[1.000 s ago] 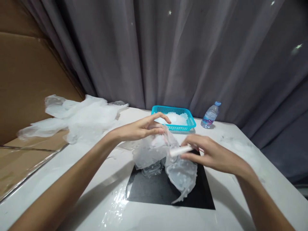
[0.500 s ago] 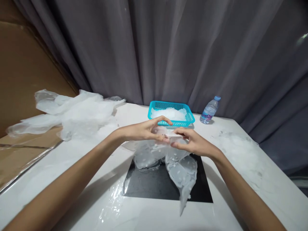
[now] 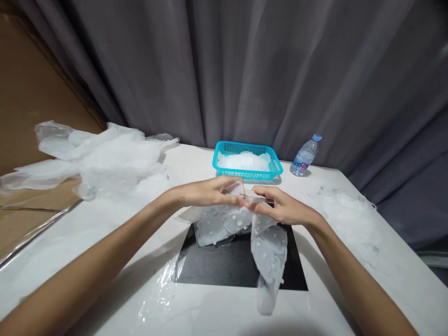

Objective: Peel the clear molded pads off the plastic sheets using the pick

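Observation:
A translucent plastic film with white dots [image 3: 269, 252] hangs from both hands above a black mat [image 3: 220, 268]. My left hand [image 3: 224, 192] pinches its top edge between thumb and fingers. Close beside it, my right hand [image 3: 283, 205] is closed on the same edge, thumb towards me. The film's lower end dangles over the mat's front edge. More dotted film [image 3: 213, 228] lies bunched on the back of the mat, under my left hand; whether it is one piece with the held film I cannot tell.
A blue perforated basket [image 3: 245, 174] holding white material stands behind the hands, with a water bottle [image 3: 304, 156] to its right. A heap of white translucent plastic [image 3: 108, 158] lies at left by cardboard [image 3: 31, 219]. More whitish film [image 3: 346, 224] lies at right; a grey curtain hangs behind.
My left fingers have closed down onto the film's edge; they were spread above it before. The hanging film has shifted and its lower end looks wider. The view has moved slightly.

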A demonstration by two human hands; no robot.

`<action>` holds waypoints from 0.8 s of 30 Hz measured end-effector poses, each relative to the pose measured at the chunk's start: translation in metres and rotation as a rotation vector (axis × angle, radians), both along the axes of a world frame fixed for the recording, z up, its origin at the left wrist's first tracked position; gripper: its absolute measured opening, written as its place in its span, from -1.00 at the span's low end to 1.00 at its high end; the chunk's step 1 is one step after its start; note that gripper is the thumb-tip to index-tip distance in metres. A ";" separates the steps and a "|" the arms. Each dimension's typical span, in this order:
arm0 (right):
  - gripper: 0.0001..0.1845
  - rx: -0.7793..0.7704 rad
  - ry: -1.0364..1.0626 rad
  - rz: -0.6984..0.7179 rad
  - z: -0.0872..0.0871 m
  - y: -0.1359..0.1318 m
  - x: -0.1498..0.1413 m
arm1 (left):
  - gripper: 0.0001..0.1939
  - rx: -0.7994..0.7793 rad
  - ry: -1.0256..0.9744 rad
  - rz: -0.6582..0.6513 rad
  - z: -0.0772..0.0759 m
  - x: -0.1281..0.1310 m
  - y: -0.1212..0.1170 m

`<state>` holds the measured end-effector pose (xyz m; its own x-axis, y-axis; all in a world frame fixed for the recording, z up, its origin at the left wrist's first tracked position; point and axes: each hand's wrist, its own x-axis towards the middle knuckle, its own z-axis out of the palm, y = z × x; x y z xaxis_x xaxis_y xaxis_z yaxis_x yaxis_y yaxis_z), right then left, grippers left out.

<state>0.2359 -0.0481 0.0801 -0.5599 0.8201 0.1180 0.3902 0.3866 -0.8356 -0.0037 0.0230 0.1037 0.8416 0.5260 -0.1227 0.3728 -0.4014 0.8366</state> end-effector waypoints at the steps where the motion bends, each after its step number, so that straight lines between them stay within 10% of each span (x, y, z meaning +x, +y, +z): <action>1: -0.79 0.002 0.002 0.005 0.000 0.000 0.000 | -0.64 -0.004 -0.011 -0.020 0.001 0.000 -0.001; 9: -0.84 0.332 -0.207 -0.051 -0.010 0.003 -0.002 | -0.74 -0.056 -0.176 -0.159 -0.006 0.009 -0.001; 24: -0.94 0.300 -0.319 0.040 -0.003 -0.002 0.004 | -0.74 -0.133 -0.134 -0.144 -0.022 0.006 0.009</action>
